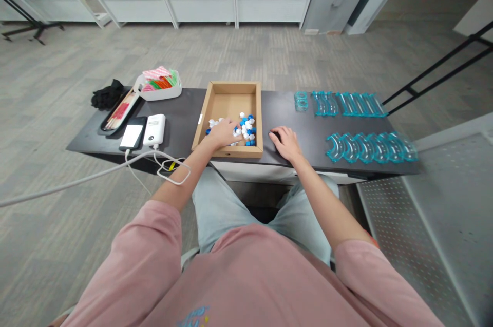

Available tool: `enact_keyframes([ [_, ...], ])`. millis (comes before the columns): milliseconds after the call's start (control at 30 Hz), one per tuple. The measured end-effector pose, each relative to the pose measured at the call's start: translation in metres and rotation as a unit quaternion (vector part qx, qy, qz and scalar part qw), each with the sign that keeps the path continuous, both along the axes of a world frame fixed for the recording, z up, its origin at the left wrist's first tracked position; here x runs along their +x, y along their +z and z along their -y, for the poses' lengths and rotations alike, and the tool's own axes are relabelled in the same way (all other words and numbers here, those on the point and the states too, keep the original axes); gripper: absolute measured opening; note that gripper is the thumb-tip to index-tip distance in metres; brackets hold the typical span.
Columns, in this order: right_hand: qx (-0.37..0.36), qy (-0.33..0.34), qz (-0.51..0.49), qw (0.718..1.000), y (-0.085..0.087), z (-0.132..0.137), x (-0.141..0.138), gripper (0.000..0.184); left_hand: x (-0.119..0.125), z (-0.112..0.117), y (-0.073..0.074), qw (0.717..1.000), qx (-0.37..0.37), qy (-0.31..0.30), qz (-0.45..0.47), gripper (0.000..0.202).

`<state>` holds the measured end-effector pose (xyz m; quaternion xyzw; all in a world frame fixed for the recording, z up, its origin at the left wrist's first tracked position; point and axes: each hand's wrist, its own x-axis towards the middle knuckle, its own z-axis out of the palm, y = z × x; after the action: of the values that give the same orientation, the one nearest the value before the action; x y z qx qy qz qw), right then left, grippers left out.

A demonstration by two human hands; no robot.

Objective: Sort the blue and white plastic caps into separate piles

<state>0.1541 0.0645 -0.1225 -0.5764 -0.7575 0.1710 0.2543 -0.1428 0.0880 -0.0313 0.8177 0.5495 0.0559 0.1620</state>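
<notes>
While the dark table (183, 129) stretches from left to right, the cardboard box (233, 102) lies crosswise near its middle, open side up, its long axis running from near to far. The right hand (285, 143) rests palm down on the table just right of the box, fingers loosely bent and thumb apart, with nothing visible in its grasp. The left hand (222, 133) reaches into the box's near end, fingers pointing right and touching small blue and white pieces (247, 126); whether it grips any, I cannot tell. The pieces lie jumbled, mostly right of that hand.
</notes>
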Motion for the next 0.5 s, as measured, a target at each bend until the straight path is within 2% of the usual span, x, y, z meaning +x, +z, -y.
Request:
enact_keyframes([
  [167,0.001,-0.002,0.001,1.000,0.001,-0.001,0.001,0.044,0.007,0.005,0.006,1.000,-0.002,-0.007,-0.008,0.032],
  [300,0.004,-0.005,0.000,1.000,0.001,-0.001,0.000,0.042,0.005,0.002,0.003,0.999,0.003,0.008,0.051,0.026],
  [400,0.005,-0.006,-0.002,1.000,0.000,-0.001,-0.001,0.042,0.001,-0.002,-0.003,0.987,0.005,0.057,0.147,0.021],
  [500,0.007,-0.008,0.003,1.000,-0.001,-0.002,0.000,0.042,-0.003,-0.006,-0.006,0.947,0.003,0.154,0.282,0.021],
])
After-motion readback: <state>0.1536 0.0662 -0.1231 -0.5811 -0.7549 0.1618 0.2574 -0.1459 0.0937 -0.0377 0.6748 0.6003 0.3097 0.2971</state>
